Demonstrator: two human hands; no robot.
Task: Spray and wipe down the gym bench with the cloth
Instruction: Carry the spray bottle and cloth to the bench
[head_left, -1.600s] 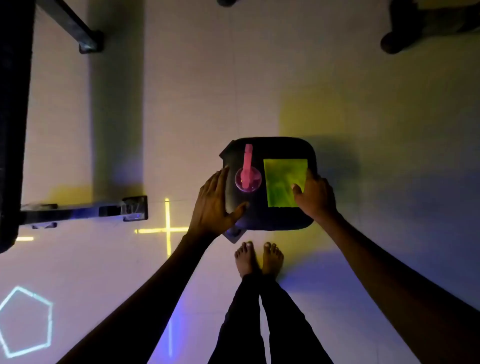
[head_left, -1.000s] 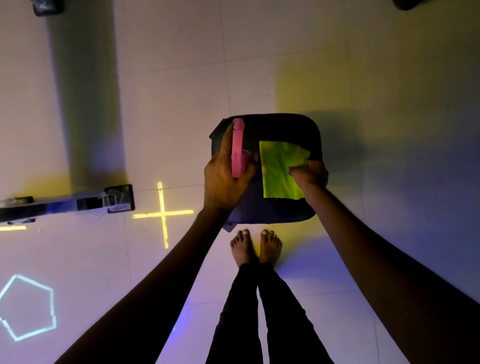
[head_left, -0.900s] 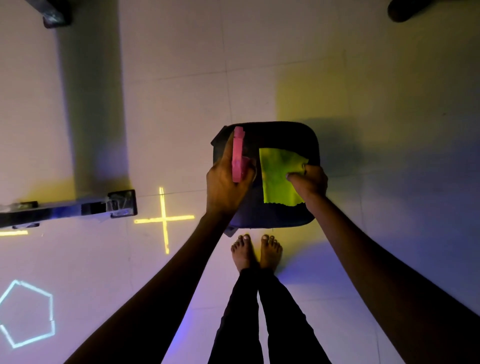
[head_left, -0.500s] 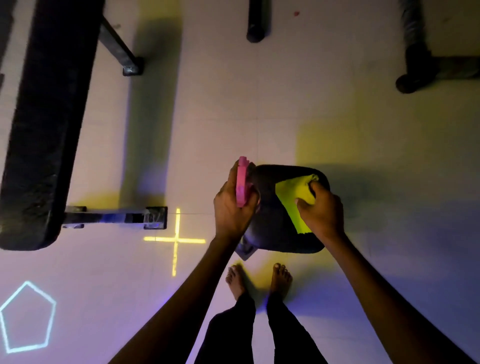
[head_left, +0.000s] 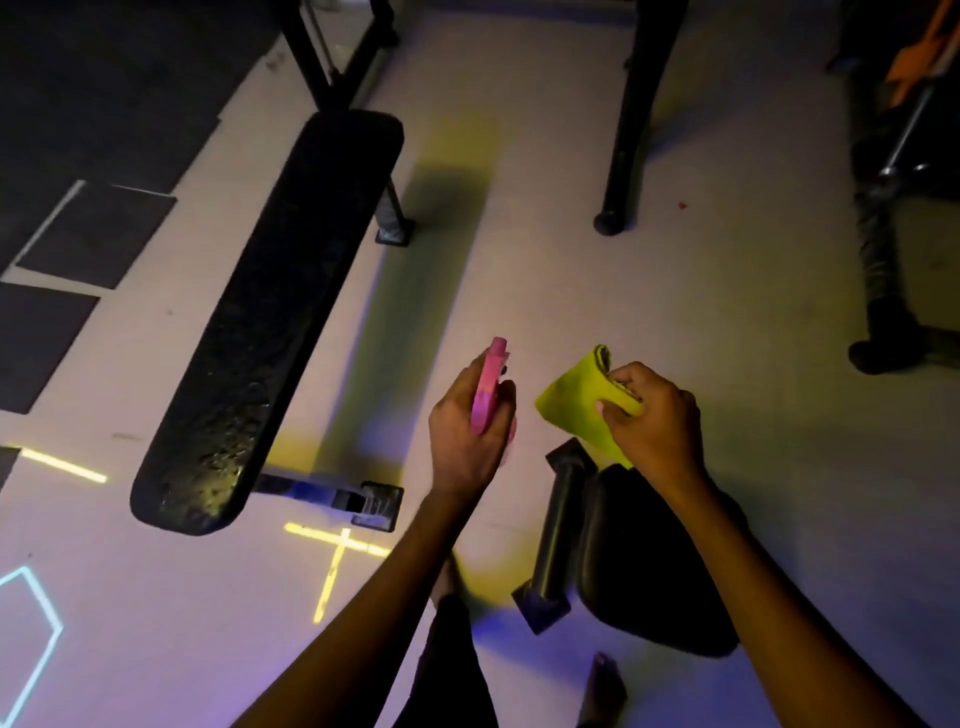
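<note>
spray bottle (head_left: 487, 387) and cloth (head_left: 582, 410) lifted off stool (head_left: 654, 566)

We hold a pink plastic spray bottle (head_left: 488, 387) in our left hand (head_left: 467, 436), fingers wrapped round its body with the nozzle end poking out above the knuckles. Just right of that grip, our right hand (head_left: 652, 421) pinches a folded yellow-green cloth (head_left: 579, 402), which sticks out to the left of the fingers, close to the bottle but apart from it. Left of and beyond the bottle grip, the long black padded gym bench (head_left: 275, 306) stretches away on its dark metal feet. Below the cloth grip sits a black cushioned stool (head_left: 649, 561). Glowing yellow cross lines (head_left: 335, 556) mark the pale floor.
</note>
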